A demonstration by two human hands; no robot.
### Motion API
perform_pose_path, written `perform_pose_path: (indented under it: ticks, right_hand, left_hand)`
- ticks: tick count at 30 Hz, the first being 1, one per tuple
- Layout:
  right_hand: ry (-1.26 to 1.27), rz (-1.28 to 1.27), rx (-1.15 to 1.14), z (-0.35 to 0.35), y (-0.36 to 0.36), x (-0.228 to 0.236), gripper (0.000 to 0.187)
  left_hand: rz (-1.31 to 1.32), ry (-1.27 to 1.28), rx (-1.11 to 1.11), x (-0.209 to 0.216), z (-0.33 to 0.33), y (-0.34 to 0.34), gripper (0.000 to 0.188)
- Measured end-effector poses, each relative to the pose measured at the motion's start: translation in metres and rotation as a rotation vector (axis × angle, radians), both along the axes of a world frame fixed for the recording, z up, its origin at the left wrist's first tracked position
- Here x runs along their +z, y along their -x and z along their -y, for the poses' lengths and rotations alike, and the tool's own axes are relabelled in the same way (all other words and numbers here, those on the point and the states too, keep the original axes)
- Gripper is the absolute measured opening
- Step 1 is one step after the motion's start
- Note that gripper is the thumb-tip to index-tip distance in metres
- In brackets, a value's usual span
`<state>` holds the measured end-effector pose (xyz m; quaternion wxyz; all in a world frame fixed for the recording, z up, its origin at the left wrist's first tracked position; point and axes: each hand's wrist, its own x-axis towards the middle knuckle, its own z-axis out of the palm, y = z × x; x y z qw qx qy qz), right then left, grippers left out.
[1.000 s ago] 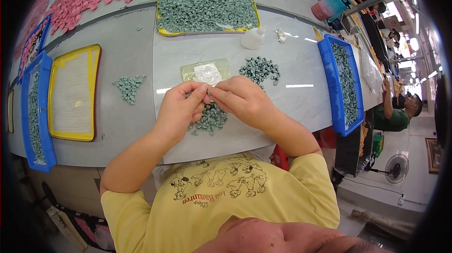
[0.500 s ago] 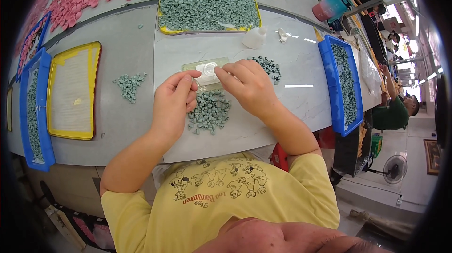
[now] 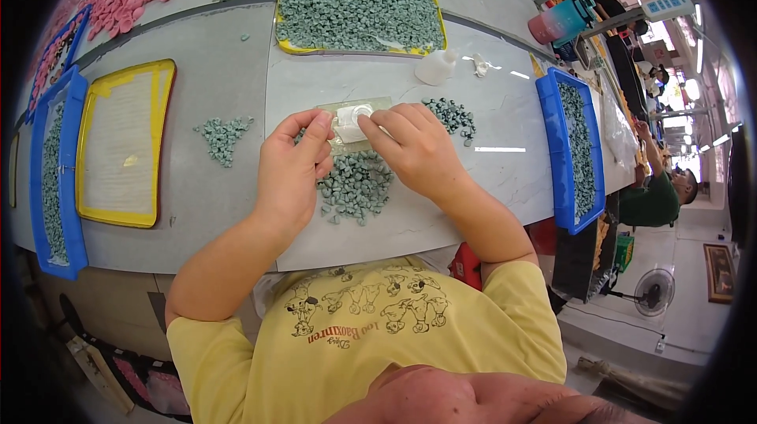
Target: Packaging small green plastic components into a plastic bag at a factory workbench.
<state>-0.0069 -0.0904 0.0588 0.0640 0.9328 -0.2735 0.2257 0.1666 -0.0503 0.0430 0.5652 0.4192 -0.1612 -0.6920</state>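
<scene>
A greenish flat pad [image 3: 378,103] lies on the table in front of me, with a white piece [image 3: 347,128] and a small round clear-white dish [image 3: 362,111] on top. My left hand [image 3: 296,160] is at the pad's left edge, thumb and forefinger pinched together; whatever they hold is too small to make out. The fingers of my right hand [image 3: 418,144] are curled in at the dish, and their tips are partly hidden. Just below the pad and between my hands lies a loose pile of small green pieces [image 3: 356,191].
A yellow-rimmed tray full of green pieces [image 3: 359,10] stands at the back, near a white squeeze bottle [image 3: 436,67]. Smaller piles [image 3: 223,138] and dark shiny pieces [image 3: 451,116] flank my hands. Blue bins [image 3: 587,187] stand at both sides; a yellow-framed tray [image 3: 118,148] is left.
My left thumb and forefinger have risen slightly at the pad's edge. My right fingertips now cover more of the round dish. The whole view has shifted a little.
</scene>
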Motion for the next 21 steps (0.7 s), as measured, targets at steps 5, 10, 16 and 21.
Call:
perform_pose_path:
  ticks: [5, 10, 16, 21]
  right_hand:
    - [-0.119, 0.155, 0.024, 0.0, 0.0, 0.002, 0.035]
    - [-1.1, 0.862, -0.315, -0.004, 0.003, 0.005, 0.016]
    - [-1.513, 1.102, -0.281, -0.002, 0.014, 0.002, 0.014]
    - [-1.572, 1.101, -0.301, -0.005, 0.013, 0.009, 0.011]
  left_hand:
    - [-0.021, -0.003, -0.018, 0.006, -0.002, 0.001, 0.021]
    - [0.026, 0.012, -0.09, 0.009, -0.004, 0.004, 0.02]
    - [-0.035, -0.006, -0.193, 0.005, -0.006, 0.008, 0.014]
    - [-0.098, -0.012, -0.247, 0.002, -0.006, 0.014, 0.017]
